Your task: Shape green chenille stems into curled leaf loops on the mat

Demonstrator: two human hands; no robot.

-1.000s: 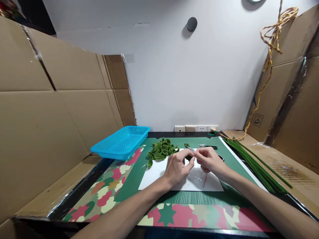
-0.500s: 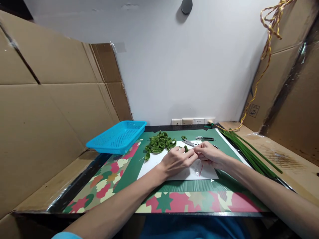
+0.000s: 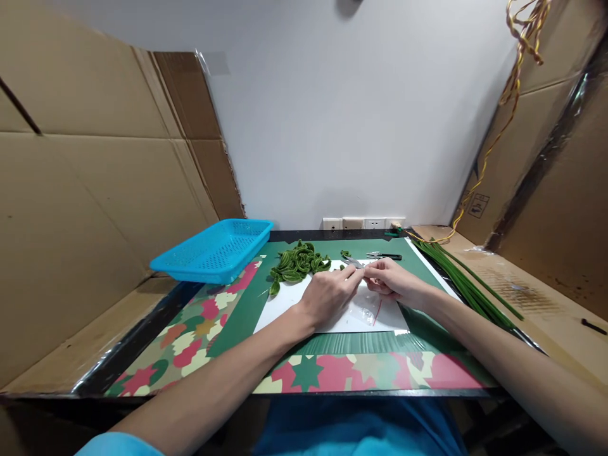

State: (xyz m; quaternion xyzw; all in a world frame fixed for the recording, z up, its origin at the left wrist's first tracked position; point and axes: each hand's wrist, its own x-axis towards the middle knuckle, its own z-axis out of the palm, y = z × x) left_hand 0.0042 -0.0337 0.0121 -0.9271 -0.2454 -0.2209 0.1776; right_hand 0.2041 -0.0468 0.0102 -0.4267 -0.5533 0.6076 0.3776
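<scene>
My left hand (image 3: 330, 292) and my right hand (image 3: 392, 280) meet over a white sheet (image 3: 280, 310), fingertips pinched together. A short bit of green pipe cleaner (image 3: 342, 268) shows beyond the left knuckles, seemingly in that hand's closed fingers. What the right thumb and forefinger pinch is too small and covered to make out. Just past the fingertips lie scissors (image 3: 352, 261), their handles mostly hidden by the right hand. Left of the hands is a heap of green leaf shapes bent from pipe cleaner (image 3: 301, 261). Below the right hand lies a clear plastic bag (image 3: 365, 310) with a red line.
A blue perforated basket (image 3: 216, 253) stands at the left. Black-handled thread snips (image 3: 384, 256) and a small green piece (image 3: 346, 253) lie at the back. Long green pipe cleaners (image 3: 468, 282) rest at the right. Cardboard walls (image 3: 109, 183) flank the table; a yellow cord (image 3: 494, 142) hangs right.
The view has tilted down and shifted slightly. My hands have moved a little away from me, and less of the green piece shows behind the left fingers.
</scene>
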